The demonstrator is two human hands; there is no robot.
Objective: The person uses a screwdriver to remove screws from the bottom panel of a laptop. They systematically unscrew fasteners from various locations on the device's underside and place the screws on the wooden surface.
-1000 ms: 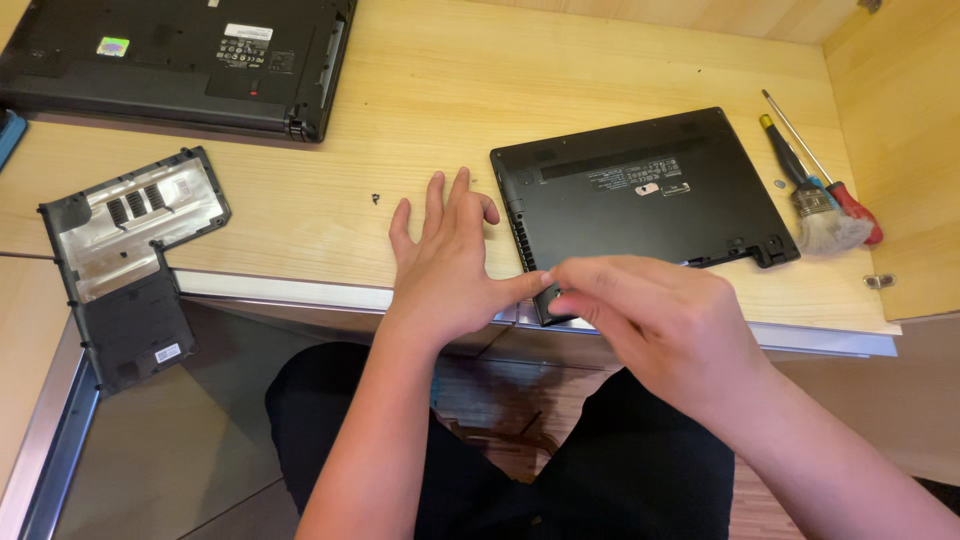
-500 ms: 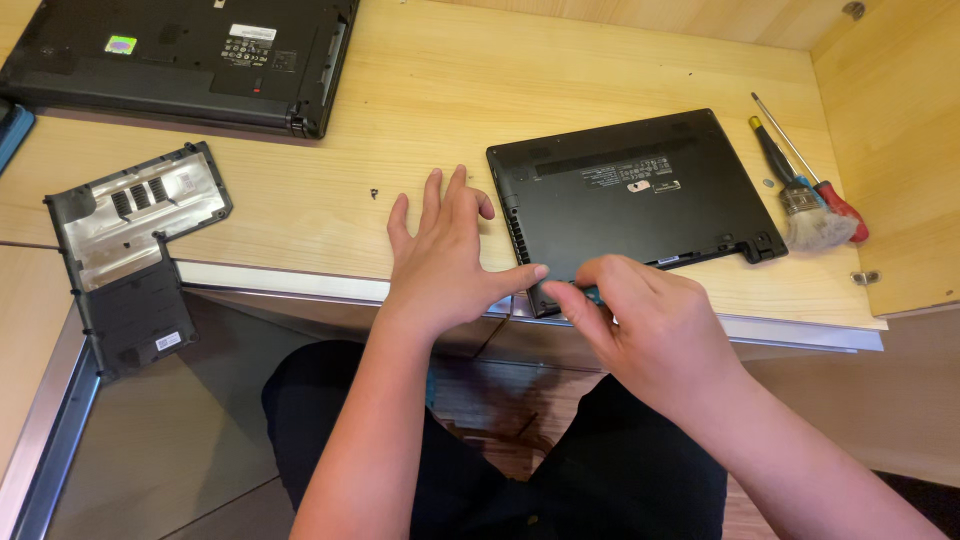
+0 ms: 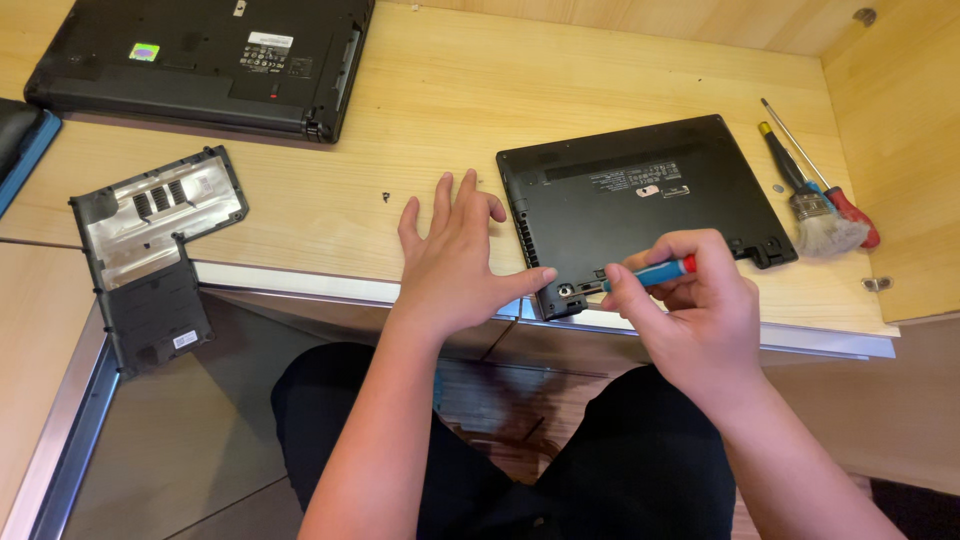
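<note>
**Screwdriver held at the laptop corner**

The right hand (image 3: 690, 310) is wrapped around a small blue screwdriver (image 3: 648, 274), its tip at the near left corner of the small black laptop (image 3: 640, 205). At nine o'clock, the left hand (image 3: 455, 260) lies flat and open on the wooden desk (image 3: 300, 200), thumb touching that corner. At two o'clock lies a brush (image 3: 815, 215).

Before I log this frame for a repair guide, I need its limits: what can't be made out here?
All in the head view:
- Tip of the blue-handled screwdriver: too small to tell whether it sits in a screw of the small black laptop.
- The handle's rear end: wrapped by the right hand.
- The table under the left hand: covered by the palm.
- The large black laptop: cut off by the top edge.
- The blue-edged object: cut off at left.
</note>
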